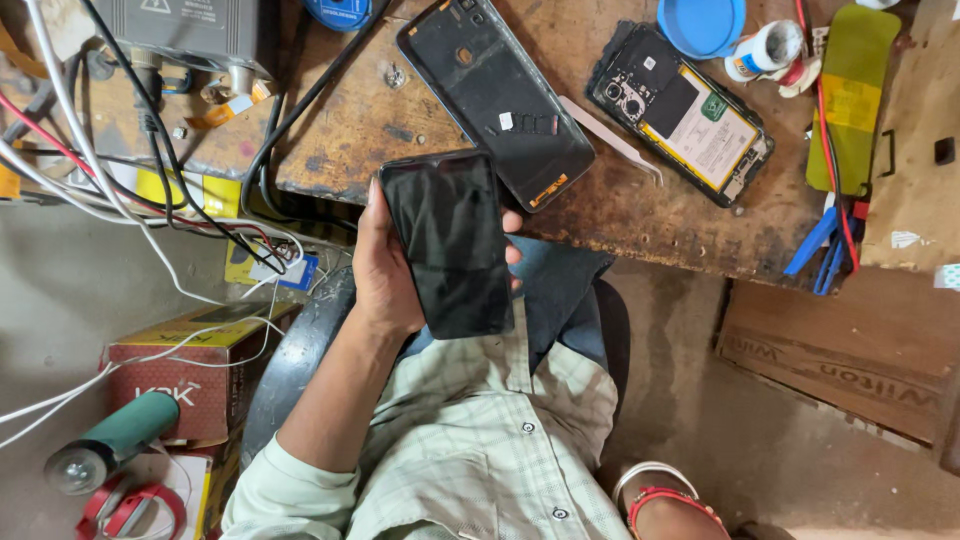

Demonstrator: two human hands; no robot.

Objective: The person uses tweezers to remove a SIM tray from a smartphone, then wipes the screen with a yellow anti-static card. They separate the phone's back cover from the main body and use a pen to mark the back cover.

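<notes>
Fingers (512,252) of left hand (385,270) wrap around dark phone (450,240) above lap.

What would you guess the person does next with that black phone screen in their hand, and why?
Probably lowering the dark phone screen held in the left hand toward the bench. An empty phone frame and an opened phone body lie just ahead, seemingly awaiting it. The right hand is out of view.

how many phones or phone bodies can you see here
3. A dark phone is held in the left hand; a black back shell lies on the bench above it; an opened phone with its battery showing lies further right. Clutter may hide others.
</notes>
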